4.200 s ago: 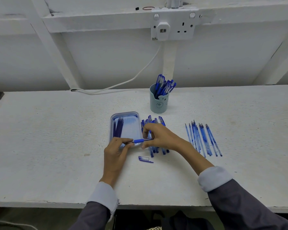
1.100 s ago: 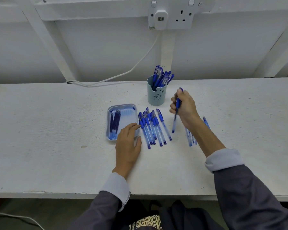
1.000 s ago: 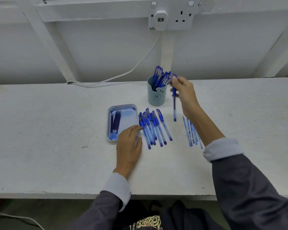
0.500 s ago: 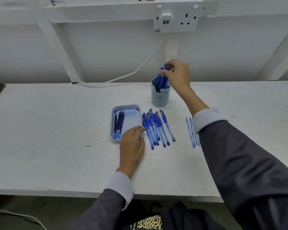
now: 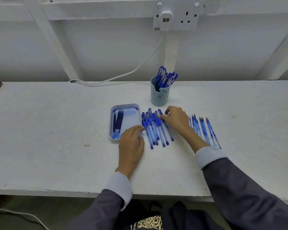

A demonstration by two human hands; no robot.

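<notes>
Reaching with your right hand (image 5: 176, 121), you have the fingertips (image 5: 162, 116) bent down onto the cap end of the rightmost pen (image 5: 169, 132) in the row of capped pens (image 5: 158, 122). The thumb sits just behind that cap. Whether you are pinching the pen or only touching it cannot be told.

Your left hand (image 5: 131, 144) lies flat and relaxed on the table (image 5: 56, 130), gripping nothing. Its fingers reach over the near right corner of the blue tray (image 5: 112, 123), and one fingertip is just beside the leftmost pen of the row. The row therefore lies between your two sets of fingers, side by side on the table.

Dark refills (image 5: 118, 121) lie in the tray, to the left of your left fingertips. A cup (image 5: 159, 97) full of pens stands just beyond your right fingers. Clear pen barrels (image 5: 204, 128) lie in a second row on the far side of your right wrist.
</notes>
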